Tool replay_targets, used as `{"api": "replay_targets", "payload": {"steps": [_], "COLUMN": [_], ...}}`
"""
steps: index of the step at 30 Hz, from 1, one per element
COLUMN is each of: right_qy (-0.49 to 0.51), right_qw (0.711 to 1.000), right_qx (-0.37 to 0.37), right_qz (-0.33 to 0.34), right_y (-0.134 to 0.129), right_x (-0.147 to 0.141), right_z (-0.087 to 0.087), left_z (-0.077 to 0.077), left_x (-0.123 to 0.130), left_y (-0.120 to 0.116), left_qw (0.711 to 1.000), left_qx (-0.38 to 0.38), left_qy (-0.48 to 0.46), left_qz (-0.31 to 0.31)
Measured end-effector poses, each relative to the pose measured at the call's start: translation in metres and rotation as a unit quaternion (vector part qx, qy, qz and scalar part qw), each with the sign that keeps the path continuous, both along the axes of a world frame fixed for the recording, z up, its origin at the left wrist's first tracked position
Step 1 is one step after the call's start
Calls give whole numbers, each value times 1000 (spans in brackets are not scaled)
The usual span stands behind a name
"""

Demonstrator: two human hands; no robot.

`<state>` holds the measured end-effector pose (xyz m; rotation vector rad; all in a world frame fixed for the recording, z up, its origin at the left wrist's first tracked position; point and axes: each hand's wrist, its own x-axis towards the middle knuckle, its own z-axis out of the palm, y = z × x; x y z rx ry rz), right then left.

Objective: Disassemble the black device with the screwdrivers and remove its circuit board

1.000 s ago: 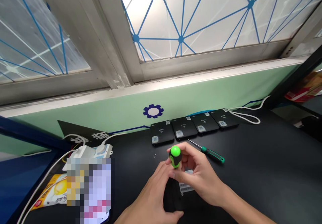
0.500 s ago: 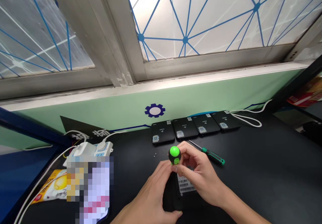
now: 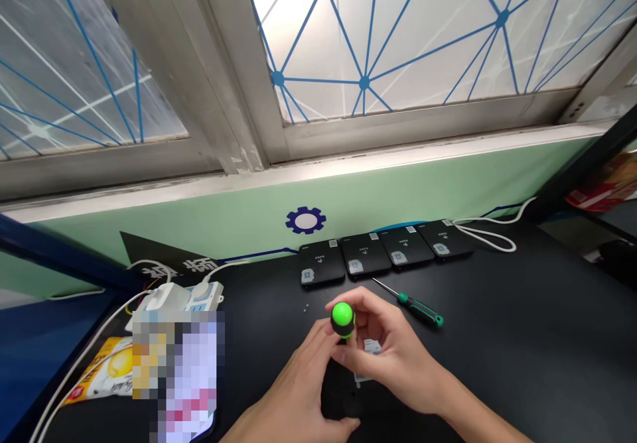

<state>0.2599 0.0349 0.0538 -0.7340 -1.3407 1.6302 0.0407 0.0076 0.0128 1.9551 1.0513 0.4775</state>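
Driver: your green-and-black driver (image 3: 342, 319) stands near upright over the case, its domed cap now leaning more toward you than half a second ago; the side inset is turned out of clear sight, which suggests a small twist or tilt. Its tip is hidden.
Right hand: your right hand (image 3: 403, 350) closes thumb and fingers around the driver, leaving little gap.
Left hand: your left hand (image 3: 298, 390) spreads thumb and fingers wide across the case's left side, seeming to hold it down.
Case: the black case (image 3: 339, 393) lies flat beneath both hands, dark and matte; its pale printed label (image 3: 372, 347) is partly covered.
Screws: tiny shiny screws (image 3: 306, 308) sit loose beyond your left fingers.
Spare: a slim-shafted screwdriver (image 3: 422, 309), ribbed black and green, lies beyond your right hand.
Row: four smooth black boxes (image 3: 322, 265) with rounded corners line the green wall (image 3: 239, 224).
Surface: smooth, dull black table (image 3: 522, 330).
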Motion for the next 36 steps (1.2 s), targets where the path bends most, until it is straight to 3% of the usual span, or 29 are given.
{"api": "replay_targets", "payload": {"steps": [6,13,21,30,36], "right_qy": [4,-42,-70,-37,-42], "right_qw": [997,997,995,996,997], "right_qx": [-54,36,67,-33,-9], "right_qz": [-59,-56,5,-70,-71], "right_y": [2,2,0,1,-1], "right_x": [-4,1,4,-3,-1], "right_z": [-5,-2,3,-4,-4], "left_z": [-2,3,-7,2,2], "left_x": [-1,1,-3,2,2], "left_y": [1,0,-3,1,2], "left_qw": [1000,999,999,1000,1000], "left_qx": [-9,-30,-23,3,1], "left_qy": [11,14,42,-4,-16], "left_qz": [-5,13,16,1,-4]}}
